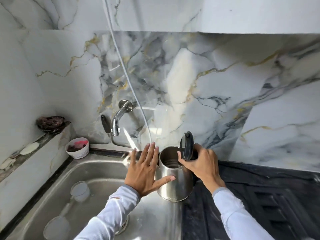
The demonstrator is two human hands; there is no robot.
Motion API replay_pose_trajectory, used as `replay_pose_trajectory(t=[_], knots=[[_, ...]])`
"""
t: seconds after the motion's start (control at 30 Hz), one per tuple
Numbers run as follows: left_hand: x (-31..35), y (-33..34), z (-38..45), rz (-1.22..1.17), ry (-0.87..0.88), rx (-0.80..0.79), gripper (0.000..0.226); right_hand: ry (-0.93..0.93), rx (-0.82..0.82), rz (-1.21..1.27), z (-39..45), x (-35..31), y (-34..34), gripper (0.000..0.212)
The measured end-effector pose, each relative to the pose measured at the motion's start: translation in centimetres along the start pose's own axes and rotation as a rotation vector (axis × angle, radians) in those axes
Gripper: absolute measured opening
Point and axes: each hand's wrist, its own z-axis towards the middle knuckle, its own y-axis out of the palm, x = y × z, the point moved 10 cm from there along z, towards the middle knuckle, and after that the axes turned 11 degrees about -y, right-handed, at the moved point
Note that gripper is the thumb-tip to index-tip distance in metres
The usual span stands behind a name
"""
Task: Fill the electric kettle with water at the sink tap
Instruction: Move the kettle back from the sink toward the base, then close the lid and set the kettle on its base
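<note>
both arms wore long pale, whitish-lavender sleeves of thin, slightly creased cloth, each ending in a narrow grey ribbed cuff at the wrist. the left sleeve [110,213] came in from six o'clock, the right sleeve [240,215] from five o'clock. the left hand [145,170] and the right hand [202,163] were bare, without rings or a watch.

Under the right hand [201,163], the kettle [174,181] handle is hidden; the sink [103,170] below the left hand [147,168] runs off-frame.
</note>
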Motion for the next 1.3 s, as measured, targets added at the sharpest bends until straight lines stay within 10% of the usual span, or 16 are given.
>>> replay_pose_trajectory(t=[0.8, 1.3], knots=[[23.4, 3.0, -2.4, -0.086, 0.093, -0.012, 0.115, 0.016, 0.043, 0.057, -9.4, 18.9, -11.8, 0.047], [23.7, 2.7, -1.7, -0.163, 0.074, 0.029, 0.130, -0.077, -0.484, 0.054, -11.4, 17.5, -10.4, 0.075]])
